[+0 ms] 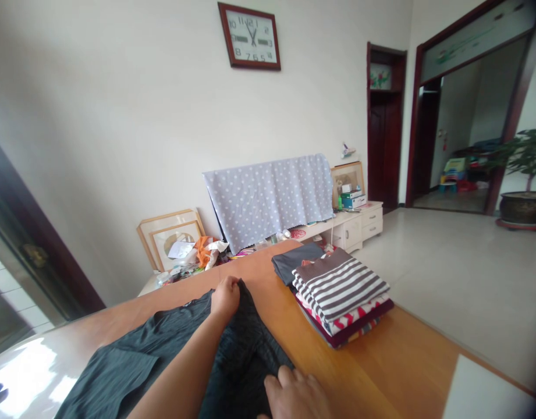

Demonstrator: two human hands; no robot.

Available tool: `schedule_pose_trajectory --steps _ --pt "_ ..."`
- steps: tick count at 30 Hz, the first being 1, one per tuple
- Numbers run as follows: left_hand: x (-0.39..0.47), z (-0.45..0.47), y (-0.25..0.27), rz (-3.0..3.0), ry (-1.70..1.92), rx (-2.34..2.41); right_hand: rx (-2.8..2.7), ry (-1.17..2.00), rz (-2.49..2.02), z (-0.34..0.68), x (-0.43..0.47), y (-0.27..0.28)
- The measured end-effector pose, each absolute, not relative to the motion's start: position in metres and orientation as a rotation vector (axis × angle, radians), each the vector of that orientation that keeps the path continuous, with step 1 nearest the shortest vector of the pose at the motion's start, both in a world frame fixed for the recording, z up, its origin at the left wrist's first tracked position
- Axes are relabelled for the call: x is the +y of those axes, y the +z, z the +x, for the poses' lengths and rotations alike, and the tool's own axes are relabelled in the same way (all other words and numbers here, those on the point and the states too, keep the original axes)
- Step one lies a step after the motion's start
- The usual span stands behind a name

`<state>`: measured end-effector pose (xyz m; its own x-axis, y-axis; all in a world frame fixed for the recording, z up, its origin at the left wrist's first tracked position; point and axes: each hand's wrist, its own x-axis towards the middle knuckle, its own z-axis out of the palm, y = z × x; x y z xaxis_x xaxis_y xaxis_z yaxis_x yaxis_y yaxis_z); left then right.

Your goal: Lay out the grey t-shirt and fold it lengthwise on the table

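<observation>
A dark T-shirt (171,337) lies spread on the wooden table in front of me, wrinkled, with what looks like a short sleeve at its left. My left hand (226,298) is closed, pinching the shirt's far edge near its upper corner. At the bottom of the view, my right hand (296,393) has its fingers curled on the shirt's right edge; the thumb is mostly out of sight. To the right of both hands sits a stack of folded clothes (341,285), topped by a brown-and-white striped garment. Dark grey folded cloth (296,259) lies against the stack's far left side.
The wooden table (381,372) carries a white flat object (481,390) at its right edge. Beyond the table runs a low white cabinet (355,227), with a polka-dot cloth (272,198) draped over something on it. A potted plant (527,198) stands at far right.
</observation>
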<state>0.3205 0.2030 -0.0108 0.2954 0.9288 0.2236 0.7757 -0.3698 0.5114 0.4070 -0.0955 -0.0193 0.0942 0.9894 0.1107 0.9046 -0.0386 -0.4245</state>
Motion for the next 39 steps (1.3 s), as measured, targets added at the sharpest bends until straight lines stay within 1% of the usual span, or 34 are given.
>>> schedule_pose_trajectory --steps 3,7,12,16,21,25,28,35,39 --pt "0.190 0.322 -0.026 2.434 0.591 1.475 -1.851 0.332 -2.080 0.404 -0.094 -0.015" --pt "0.187 0.329 -0.040 2.515 0.426 1.492 -1.867 0.450 -2.164 0.403 -0.094 -0.001" --pt "0.188 0.330 -0.036 2.532 0.364 1.563 -1.891 0.537 -2.207 0.402 -0.096 0.012" --pt "0.164 0.316 -0.019 2.581 0.466 1.591 -1.879 0.484 -2.177 0.400 -0.104 0.015" --pt "0.096 0.289 -0.001 2.663 0.540 1.498 -1.844 0.358 -2.094 0.400 -0.117 0.014" --pt "0.034 0.274 -0.002 2.683 0.582 1.248 -1.808 0.247 -2.035 0.400 -0.123 0.007" --pt "0.004 0.270 -0.008 2.601 0.539 1.152 -1.787 0.190 -2.026 0.397 -0.126 0.001" --pt "-0.023 0.267 -0.015 2.646 0.484 1.242 -1.845 0.077 -2.048 0.386 -0.133 -0.001" --pt "-0.028 0.270 -0.015 2.697 0.438 1.280 -1.921 0.085 -2.041 0.385 -0.139 0.006"
